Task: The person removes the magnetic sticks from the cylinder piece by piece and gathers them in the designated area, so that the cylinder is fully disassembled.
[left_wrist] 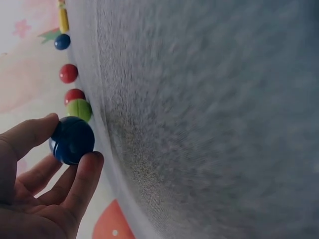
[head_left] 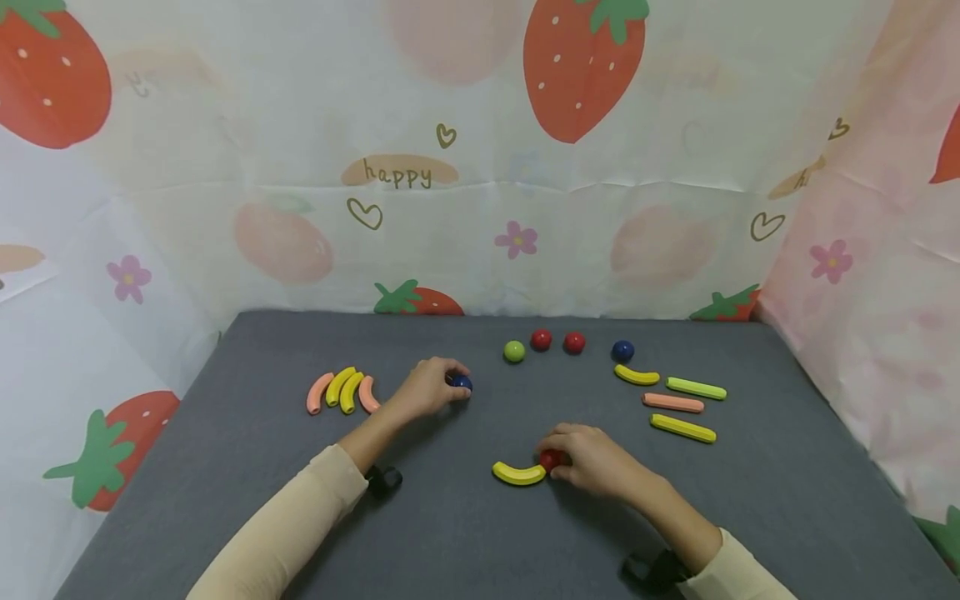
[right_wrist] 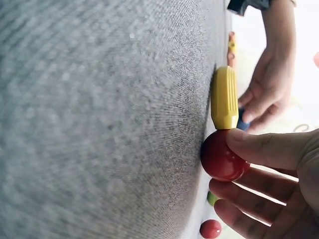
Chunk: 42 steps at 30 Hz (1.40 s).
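Left hand (head_left: pixel 427 387) pinching blue ball (head_left: pixel 461 382); right hand (head_left: pixel 596 460) pinching red ball (head_left: pixel 551 459) touching yellow banana (head_left: pixel 518 474).

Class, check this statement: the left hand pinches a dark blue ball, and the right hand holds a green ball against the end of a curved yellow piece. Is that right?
Not quite. The ball in the right hand is a red ball, not green; the right wrist view shows it clearly. The rest stands: it sits against the end of the curved yellow piece, and the left hand pinches a dark blue ball.
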Each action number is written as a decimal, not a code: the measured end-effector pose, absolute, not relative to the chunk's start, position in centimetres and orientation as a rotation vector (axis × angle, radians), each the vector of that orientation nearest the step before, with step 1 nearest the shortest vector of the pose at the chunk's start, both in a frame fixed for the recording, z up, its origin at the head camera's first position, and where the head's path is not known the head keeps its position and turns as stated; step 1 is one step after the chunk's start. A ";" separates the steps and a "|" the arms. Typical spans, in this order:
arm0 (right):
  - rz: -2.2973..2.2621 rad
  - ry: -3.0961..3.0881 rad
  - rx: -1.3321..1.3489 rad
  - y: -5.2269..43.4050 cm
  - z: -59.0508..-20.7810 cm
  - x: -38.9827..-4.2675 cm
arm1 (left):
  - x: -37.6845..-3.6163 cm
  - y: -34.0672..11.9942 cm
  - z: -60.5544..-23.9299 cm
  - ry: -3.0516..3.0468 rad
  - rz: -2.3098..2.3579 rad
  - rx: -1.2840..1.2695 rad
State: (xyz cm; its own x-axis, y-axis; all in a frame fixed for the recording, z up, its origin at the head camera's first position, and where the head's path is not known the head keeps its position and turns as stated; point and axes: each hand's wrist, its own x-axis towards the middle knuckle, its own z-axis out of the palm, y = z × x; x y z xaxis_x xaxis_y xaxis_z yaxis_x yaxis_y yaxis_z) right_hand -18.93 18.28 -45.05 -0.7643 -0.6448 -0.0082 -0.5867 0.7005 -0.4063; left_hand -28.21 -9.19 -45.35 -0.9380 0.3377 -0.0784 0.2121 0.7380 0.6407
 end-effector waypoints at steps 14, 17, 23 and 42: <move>-0.560 2.774 -1.024 18.4 -44.9 -19.0 | -31.9 -6.0 -44.7 2.795 1.080 0.334; -0.554 2.772 -1.027 18.4 -44.9 -19.1 | -32.9 -5.4 -44.9 2.791 1.116 0.257; -0.551 2.770 -1.026 18.2 -45.0 -19.2 | -34.2 -5.5 -45.6 2.809 1.200 0.113; -0.521 2.755 -1.001 18.1 -44.7 -19.1 | -34.4 -6.0 -46.7 2.826 1.161 0.194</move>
State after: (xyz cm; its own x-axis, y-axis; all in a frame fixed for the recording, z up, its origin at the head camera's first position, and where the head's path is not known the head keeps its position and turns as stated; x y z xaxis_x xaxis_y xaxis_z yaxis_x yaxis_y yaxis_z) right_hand -19.11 18.05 -44.72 -0.7620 -0.6467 -0.0344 -0.5896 0.7147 -0.3764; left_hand -34.39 -6.00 -46.67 -0.9887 0.1474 -0.0258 0.0867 0.7048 0.7040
